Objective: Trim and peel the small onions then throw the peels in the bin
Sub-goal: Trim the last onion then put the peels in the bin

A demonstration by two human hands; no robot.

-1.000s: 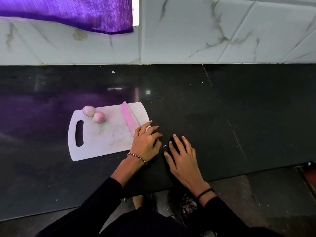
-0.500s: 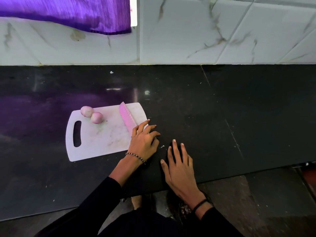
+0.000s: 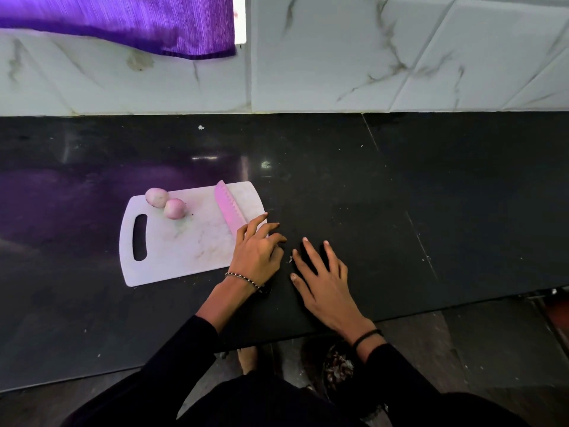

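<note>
Two small onions (image 3: 174,208) lie peeled and touching at the far left of the white cutting board (image 3: 184,241), so I judge only scraps for the bin (image 3: 338,368) below remain; the left hand (image 3: 257,251) arches over the handle of the pink knife (image 3: 229,208), its grip hidden, and the right hand (image 3: 323,278) lies flat, fingers spread, on the countertop (image 3: 431,211).

A polished black countertop (image 3: 446,186) runs the full width, with a thin seam slanting across it right of centre; behind it stands a wall of pale marbled tiles (image 3: 369,57); a purple cloth (image 3: 123,23) hangs over the wall's upper left, its colour mirrored on the counter below; at the cloth's right edge is a bright white strip (image 3: 240,20), perhaps a gap letting in light; a white speck (image 3: 200,127) lies near the counter's back edge; dark floor tiles (image 3: 498,343) show lower right.
</note>
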